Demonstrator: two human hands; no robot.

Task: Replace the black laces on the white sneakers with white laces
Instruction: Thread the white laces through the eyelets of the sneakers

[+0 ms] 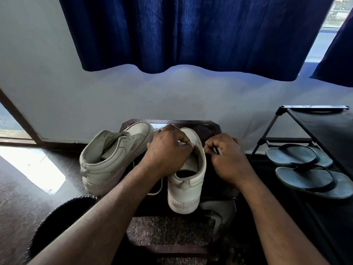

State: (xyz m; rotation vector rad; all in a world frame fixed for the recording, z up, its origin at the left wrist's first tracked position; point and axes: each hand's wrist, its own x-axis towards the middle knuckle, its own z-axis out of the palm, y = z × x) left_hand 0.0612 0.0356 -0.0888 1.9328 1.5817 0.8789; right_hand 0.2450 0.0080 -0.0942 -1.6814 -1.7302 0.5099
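Sneaker [188, 180] stands gripped at its eyelet edge by the left hand [168, 148] while the right hand [227, 155] pinches a lace [216, 150].

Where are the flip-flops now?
The flip-flops lie at the right of the head view, under the top shelf of the black rack, just right of the right hand.

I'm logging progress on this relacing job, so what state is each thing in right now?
Tilted sneaker: tipped toward its side, visible eyelets empty.
Upright sneaker: standing, heel toward the camera, lacing hidden by the hands.
White lace: loose, lying between the sneakers.
Left hand: grips the upright sneaker's eyelet edge.
Right hand: pinches a thin strand, colour unclear.
Flip-flops: lying flat on the rack shelf.
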